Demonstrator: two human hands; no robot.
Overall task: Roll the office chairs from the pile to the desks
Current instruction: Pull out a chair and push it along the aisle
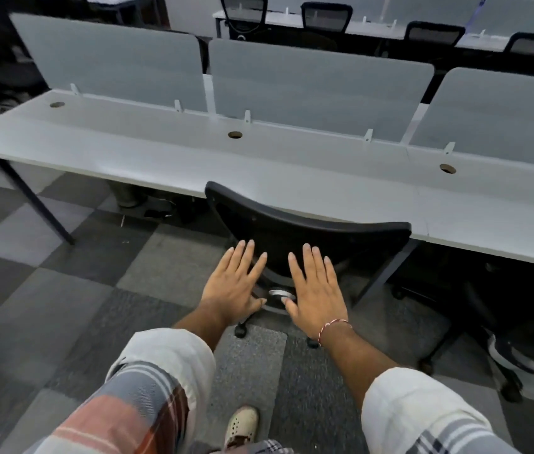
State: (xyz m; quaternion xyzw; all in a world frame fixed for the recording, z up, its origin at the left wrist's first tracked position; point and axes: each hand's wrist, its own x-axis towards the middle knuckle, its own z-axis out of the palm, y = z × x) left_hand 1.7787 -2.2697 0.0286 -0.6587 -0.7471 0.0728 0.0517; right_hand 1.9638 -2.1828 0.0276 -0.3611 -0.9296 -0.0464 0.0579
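Observation:
A black mesh-back office chair (308, 234) stands tucked against the front edge of the long grey desk (160, 152), its backrest facing me and its castors on the carpet. My left hand (234, 286) and my right hand (316, 290) hover flat, side by side, just behind the backrest with fingers spread. Neither hand grips anything; whether the fingertips touch the mesh cannot be told. The chair's seat is hidden under the desk.
Grey divider screens (318, 90) run along the desk's back. A second black chair base (521, 355) sits under the desk at right. More chairs (326, 16) line a far desk row. A desk leg (39, 204) stands at left on checkered carpet.

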